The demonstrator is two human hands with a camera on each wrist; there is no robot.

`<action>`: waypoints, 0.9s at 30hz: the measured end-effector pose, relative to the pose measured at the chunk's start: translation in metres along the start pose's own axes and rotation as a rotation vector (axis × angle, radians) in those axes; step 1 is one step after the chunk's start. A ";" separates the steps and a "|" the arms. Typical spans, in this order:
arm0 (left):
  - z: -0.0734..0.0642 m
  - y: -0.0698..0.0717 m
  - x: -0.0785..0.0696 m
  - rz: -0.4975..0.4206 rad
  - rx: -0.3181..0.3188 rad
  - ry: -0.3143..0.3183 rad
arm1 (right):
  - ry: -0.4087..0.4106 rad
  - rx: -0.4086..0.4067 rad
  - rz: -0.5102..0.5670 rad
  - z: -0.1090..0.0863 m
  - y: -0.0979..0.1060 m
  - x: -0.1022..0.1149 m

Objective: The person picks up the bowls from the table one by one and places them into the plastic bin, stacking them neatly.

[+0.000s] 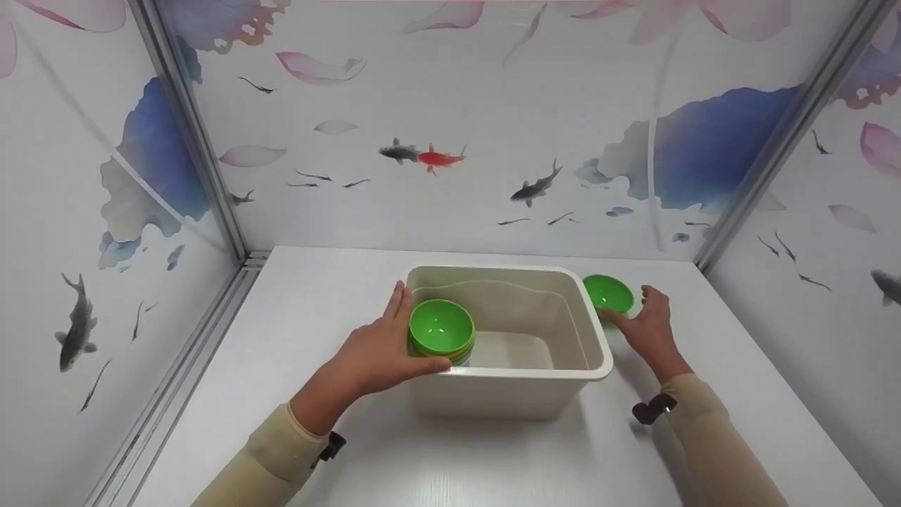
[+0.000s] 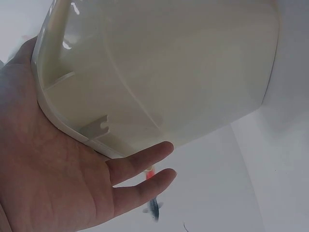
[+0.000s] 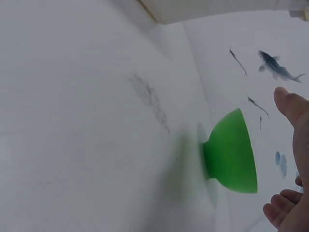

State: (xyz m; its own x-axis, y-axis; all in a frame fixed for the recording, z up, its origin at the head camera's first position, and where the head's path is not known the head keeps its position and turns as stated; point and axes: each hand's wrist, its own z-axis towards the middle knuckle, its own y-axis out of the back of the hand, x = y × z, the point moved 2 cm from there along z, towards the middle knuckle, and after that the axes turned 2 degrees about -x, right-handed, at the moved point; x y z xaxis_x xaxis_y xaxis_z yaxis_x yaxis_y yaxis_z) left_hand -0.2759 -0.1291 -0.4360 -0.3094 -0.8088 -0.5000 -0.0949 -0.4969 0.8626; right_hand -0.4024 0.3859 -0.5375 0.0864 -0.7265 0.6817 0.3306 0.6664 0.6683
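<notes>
A cream plastic tub (image 1: 493, 394) stands on the white table. My left hand (image 1: 376, 352) rests at its near left corner, thumb along the front rim and fingers stretched out; in the left wrist view two fingers (image 2: 145, 162) extend past the outer wall. Inside the tub, at its left end, is a stack of bowls (image 1: 442, 327), green on top with yellow and paler rims below. Another green bowl (image 1: 609, 292) sits upright on the table to the tub's right. Beside it is my right hand (image 1: 651, 327), fingers spread; the right wrist view shows a gap between hand and bowl (image 3: 231, 154).
White panels (image 1: 450, 218) printed with fish and petals enclose the table at the back and both sides. Metal posts (image 1: 204, 148) mark the corners. White tabletop (image 1: 317, 282) extends to the left of the tub.
</notes>
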 end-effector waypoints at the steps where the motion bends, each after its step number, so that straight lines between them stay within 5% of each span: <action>1: 0.000 0.000 0.000 -0.002 -0.002 -0.001 | -0.018 0.019 -0.002 0.004 -0.002 -0.004; 12: 0.001 0.000 0.000 -0.010 -0.003 -0.009 | -0.107 0.123 0.088 0.028 -0.018 -0.022; 27: 0.002 -0.002 0.001 0.002 -0.003 0.000 | -0.175 0.202 0.233 0.027 -0.028 -0.031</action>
State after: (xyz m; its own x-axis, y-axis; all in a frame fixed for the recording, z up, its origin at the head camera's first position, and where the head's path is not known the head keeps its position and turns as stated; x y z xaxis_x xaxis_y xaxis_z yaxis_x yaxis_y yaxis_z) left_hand -0.2781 -0.1284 -0.4383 -0.3098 -0.8097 -0.4983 -0.0913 -0.4964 0.8633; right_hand -0.4395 0.3945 -0.5698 -0.0301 -0.5229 0.8518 0.1265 0.8434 0.5222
